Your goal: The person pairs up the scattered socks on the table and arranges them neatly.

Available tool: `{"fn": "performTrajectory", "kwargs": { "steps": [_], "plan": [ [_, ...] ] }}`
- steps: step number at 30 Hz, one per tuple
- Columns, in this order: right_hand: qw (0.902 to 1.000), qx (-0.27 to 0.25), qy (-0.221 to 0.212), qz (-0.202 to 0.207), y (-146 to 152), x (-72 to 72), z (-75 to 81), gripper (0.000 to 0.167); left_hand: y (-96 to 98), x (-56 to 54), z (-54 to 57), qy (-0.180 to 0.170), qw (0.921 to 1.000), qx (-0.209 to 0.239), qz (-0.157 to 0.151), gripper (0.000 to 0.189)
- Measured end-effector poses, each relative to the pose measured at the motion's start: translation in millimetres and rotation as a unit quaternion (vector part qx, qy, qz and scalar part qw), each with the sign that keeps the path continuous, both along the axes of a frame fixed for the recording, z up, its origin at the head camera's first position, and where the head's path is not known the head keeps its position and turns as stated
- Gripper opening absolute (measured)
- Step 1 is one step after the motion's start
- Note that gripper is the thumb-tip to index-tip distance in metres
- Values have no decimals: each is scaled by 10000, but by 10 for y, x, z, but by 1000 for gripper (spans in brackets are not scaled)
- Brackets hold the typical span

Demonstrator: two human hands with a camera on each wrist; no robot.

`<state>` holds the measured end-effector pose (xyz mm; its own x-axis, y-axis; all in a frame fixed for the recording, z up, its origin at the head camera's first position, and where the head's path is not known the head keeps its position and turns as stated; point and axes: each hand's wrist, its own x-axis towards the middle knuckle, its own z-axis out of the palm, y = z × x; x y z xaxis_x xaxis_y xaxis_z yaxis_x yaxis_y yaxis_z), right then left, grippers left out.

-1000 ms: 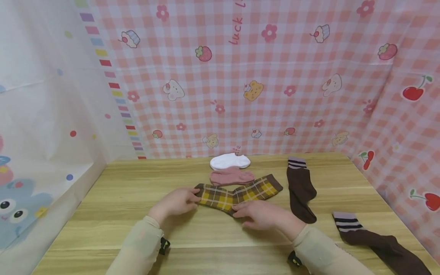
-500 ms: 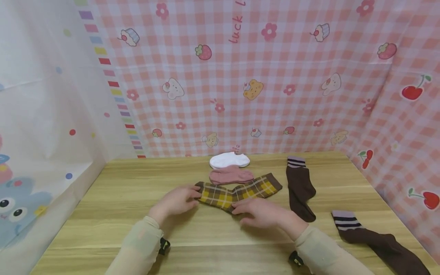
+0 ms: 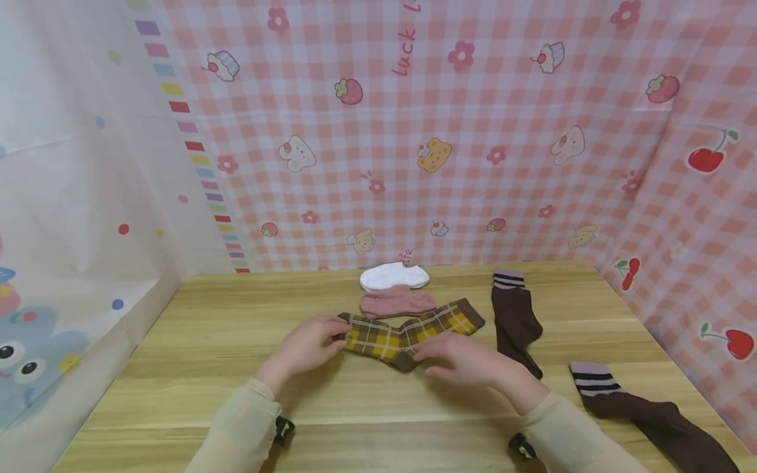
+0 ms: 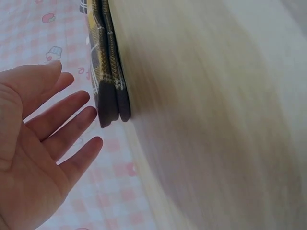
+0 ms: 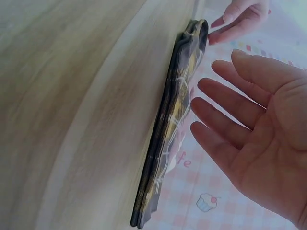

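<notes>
A pair of yellow-and-brown plaid socks, one stacked flat on the other, lies across the middle of the table. By its left toe end is my left hand, fingers extended; in the left wrist view the fingers of this hand are spread beside the dark toes. Near the brown heel my right hand hovers over or lightly touches the fabric. The right wrist view has that hand with loose, spread fingers beside the stacked socks, gripping nothing.
Just behind the plaid pair lies a pink sock, and a white low-cut sock beyond it near the back curtain. Two dark brown striped-cuff socks lie apart on the right: one farther back, one nearer. The wooden table carries everything.
My right hand has shifted a little right, off the heel, which now shows. My left hand has edged slightly right at the toe end. The socks stay practically where they were.
</notes>
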<state>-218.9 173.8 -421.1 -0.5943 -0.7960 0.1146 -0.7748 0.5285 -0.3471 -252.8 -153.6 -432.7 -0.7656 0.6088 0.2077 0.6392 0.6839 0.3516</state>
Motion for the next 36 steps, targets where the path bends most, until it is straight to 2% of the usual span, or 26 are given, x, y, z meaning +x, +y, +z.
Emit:
{"fn": "performTrajectory", "kwargs": {
  "steps": [7, 14, 20, 27, 36],
  "plan": [
    [9998, -149, 27, -158, 106, 33, -14, 27, 32, 58, 16, 77, 9996, 247, -64, 34],
    [9986, -367, 115, -359, 237, 68, -17, 28, 72, 145, 38, -11, 9992, 403, -56, 38],
    [9964, -475, 344, -615, 329, 91, 6, 30, 116, 217, 40, 559, 9983, 120, -148, 40],
    [9925, -594, 770, -743, 446, 130, 64, 28, 233, 327, 109, 1331, 9907, -234, -179, 40],
    [9858, -832, 1166, -877, 640, 176, 121, 30, 426, 493, 203, 1832, 9810, -536, -336, 38]
  ]
}}
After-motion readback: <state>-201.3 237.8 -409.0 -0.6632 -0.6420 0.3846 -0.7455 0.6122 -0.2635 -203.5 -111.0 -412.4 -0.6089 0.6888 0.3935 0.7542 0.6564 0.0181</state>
